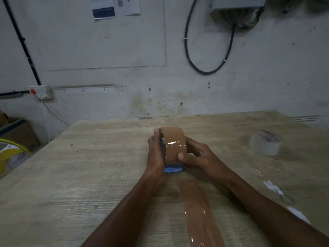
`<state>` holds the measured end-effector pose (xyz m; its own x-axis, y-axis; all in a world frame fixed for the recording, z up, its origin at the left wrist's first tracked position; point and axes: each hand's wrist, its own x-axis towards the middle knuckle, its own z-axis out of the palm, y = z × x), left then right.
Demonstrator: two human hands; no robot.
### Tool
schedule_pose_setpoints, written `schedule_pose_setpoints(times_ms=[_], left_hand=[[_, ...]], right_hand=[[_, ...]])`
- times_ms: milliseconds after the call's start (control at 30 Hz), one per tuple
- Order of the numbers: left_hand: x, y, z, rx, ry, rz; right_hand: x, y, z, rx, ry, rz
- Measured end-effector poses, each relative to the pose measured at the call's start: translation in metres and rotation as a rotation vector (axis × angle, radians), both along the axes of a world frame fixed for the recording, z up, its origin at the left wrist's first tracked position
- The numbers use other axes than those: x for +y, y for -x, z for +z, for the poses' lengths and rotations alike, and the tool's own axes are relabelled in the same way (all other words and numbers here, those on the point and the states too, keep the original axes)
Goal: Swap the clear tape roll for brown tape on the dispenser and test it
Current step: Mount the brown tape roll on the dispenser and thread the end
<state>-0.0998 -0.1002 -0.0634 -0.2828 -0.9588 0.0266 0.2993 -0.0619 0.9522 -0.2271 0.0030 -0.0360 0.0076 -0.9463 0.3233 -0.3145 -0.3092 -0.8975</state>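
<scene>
The brown tape roll (pixel 175 142) stands on edge on the wooden table (pixel 89 166), mounted on the dispenser, of which only a blue part (pixel 172 169) and a grey side piece show. My left hand (pixel 155 152) grips the roll's left side with fingers curled over the top. My right hand (pixel 195 155) holds the right side, its thumb pressing on the tape's face. A strip of brown tape (pixel 197 213) lies stuck along the table toward me. The clear tape roll (pixel 266 142) lies flat at the right of the table.
A grey wall rises just behind the table's far edge. A yellow fan (pixel 10 155) and a cardboard box (pixel 16 131) stand on the floor at the left. Clear tape scraps (pixel 277 191) lie on the table's right side.
</scene>
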Motion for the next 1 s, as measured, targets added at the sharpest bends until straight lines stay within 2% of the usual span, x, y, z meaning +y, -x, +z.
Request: schedule_pose_setpoints(times_ms=[267, 700, 1000], left_hand=[[-0.006, -0.002, 0.003, 0.069, -0.138, -0.096], [-0.017, -0.001, -0.006, 0.033, -0.159, -0.116], [-0.014, -0.001, -0.003, 0.024, -0.087, -0.087]], right_hand=[[-0.001, 0.002, -0.001, -0.002, 0.054, -0.040], [0.001, 0.000, 0.002, -0.062, 0.072, -0.015], [0.001, 0.001, -0.002, -0.097, 0.072, -0.045]])
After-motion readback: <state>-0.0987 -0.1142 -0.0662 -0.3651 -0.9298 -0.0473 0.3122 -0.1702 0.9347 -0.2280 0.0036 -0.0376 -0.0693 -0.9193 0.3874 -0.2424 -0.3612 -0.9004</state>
